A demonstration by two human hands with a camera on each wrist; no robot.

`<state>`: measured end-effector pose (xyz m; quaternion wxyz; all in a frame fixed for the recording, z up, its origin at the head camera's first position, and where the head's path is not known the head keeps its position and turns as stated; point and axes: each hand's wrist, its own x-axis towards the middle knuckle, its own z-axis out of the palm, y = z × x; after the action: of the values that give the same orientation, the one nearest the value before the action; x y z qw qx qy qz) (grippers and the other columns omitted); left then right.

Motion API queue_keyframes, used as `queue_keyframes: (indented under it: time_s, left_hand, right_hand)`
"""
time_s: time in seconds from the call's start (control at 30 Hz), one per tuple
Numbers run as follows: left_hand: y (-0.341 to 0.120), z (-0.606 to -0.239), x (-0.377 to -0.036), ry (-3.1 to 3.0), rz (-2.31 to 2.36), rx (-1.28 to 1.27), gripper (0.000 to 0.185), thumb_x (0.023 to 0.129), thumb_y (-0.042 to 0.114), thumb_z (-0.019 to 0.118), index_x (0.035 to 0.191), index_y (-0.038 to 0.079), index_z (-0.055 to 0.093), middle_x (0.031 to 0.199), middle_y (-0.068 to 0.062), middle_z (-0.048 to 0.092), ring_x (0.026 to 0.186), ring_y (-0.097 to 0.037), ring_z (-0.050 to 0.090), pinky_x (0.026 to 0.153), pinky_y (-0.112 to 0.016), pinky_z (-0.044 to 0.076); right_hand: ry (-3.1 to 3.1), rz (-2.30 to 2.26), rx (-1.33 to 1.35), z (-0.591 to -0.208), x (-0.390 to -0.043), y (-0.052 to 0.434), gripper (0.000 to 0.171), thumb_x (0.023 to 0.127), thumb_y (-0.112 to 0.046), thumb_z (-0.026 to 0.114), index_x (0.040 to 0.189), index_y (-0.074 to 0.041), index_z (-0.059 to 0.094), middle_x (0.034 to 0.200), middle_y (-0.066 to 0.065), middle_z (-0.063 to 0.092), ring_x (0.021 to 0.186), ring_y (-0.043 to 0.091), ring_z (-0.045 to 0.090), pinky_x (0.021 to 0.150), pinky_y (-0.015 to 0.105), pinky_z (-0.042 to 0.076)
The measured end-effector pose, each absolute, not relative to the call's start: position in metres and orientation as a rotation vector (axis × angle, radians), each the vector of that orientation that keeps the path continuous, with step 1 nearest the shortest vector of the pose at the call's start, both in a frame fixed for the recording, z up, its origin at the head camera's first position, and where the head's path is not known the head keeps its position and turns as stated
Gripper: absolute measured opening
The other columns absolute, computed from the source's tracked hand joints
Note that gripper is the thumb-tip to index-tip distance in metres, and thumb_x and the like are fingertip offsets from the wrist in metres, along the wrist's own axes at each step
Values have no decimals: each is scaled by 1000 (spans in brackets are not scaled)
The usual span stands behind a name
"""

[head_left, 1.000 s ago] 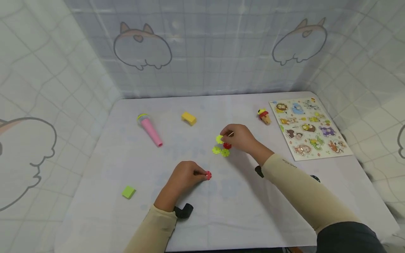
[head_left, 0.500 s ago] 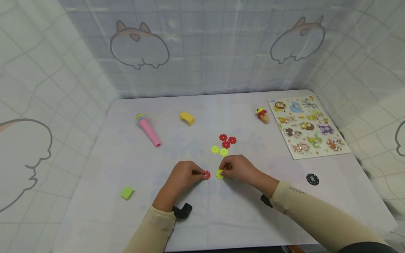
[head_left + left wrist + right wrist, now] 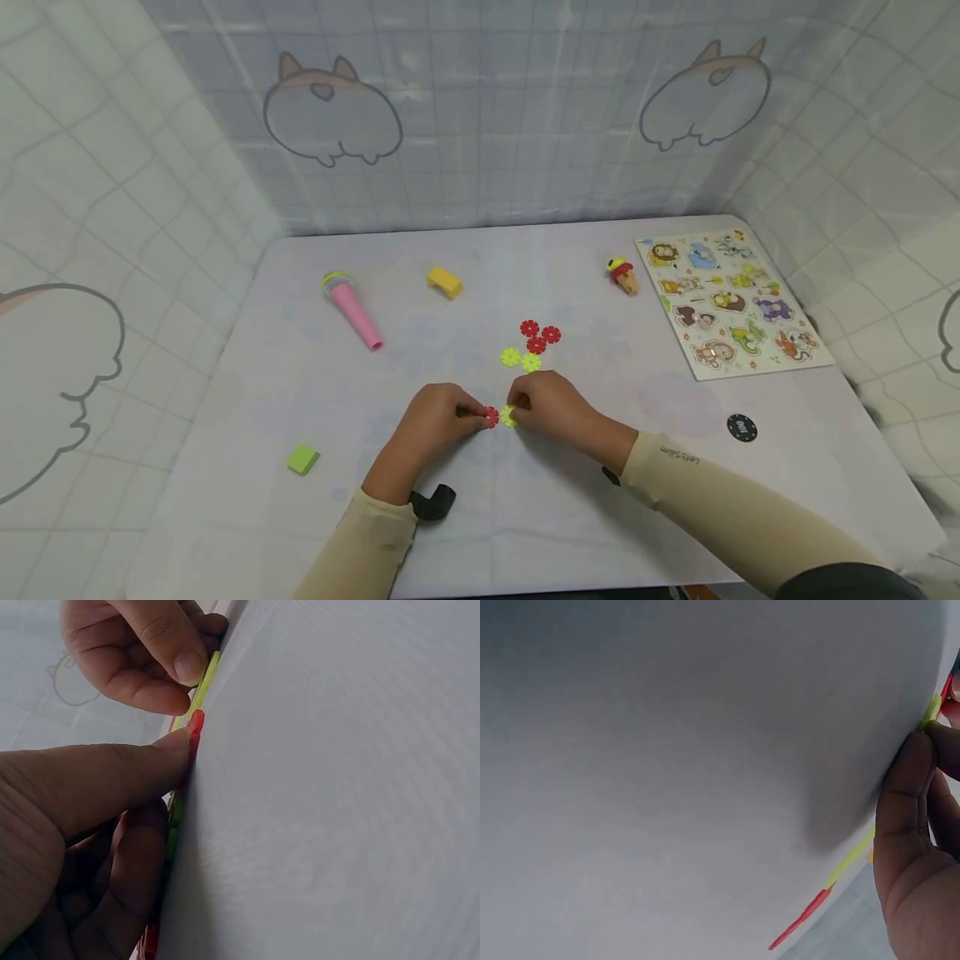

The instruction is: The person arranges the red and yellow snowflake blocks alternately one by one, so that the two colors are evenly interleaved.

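Note:
My left hand pinches a red snowflake disc between thumb and finger, low over the white table. Facing it, my right hand pinches a yellow-green snowflake disc by its right side. The two discs are almost edge to edge; I cannot tell whether they touch. In the left wrist view the red disc stands right beside the yellow-green disc, both nearly edge-on. Just beyond my right hand lie a group of red discs and two yellow-green discs, flat on the cloth.
Toward the back lie a pink toy microphone, a yellow block and a small ice-cream-shaped toy. An animal puzzle board is at the right, above a black chip. A green block sits at the left.
My right hand has carried a yellow-green disc from the group toward me and then left, up to the red disc. The left hand has stayed in place with its red disc.

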<state>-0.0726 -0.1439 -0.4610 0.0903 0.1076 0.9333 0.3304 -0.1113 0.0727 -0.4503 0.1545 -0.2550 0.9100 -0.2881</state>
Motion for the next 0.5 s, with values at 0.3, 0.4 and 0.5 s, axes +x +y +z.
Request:
queue_keyframes:
  time_s: [0.3,0.4,0.5]
  left_hand:
    - [-143,-461,-72,2781,969,347,9,84,22,89,92,21,86,83,16,72,81,-5,64,74,-29,53]
    - [-143,-460,-72,2787,951,345,9,84,21,89,92,20,86,84,16,72,82,-6,64,75,-30,54]
    - [-142,-459,-71,2800,930,344,9,84,20,89,92,20,86,85,15,72,83,-6,65,76,-30,54]
  right_hand:
    - [2584,-892,-683,-449,-112,75,10,87,-11,83,92,-11,75,81,-9,67,76,10,61,72,28,53]
    - [2578,-912,-670,-449,-114,78,8,88,-11,82,92,-11,75,81,-9,67,76,10,61,72,29,53]
    - [2581,-916,-619,-448,-118,81,7,89,-14,81,93,-13,75,82,-9,67,77,11,61,72,29,53]
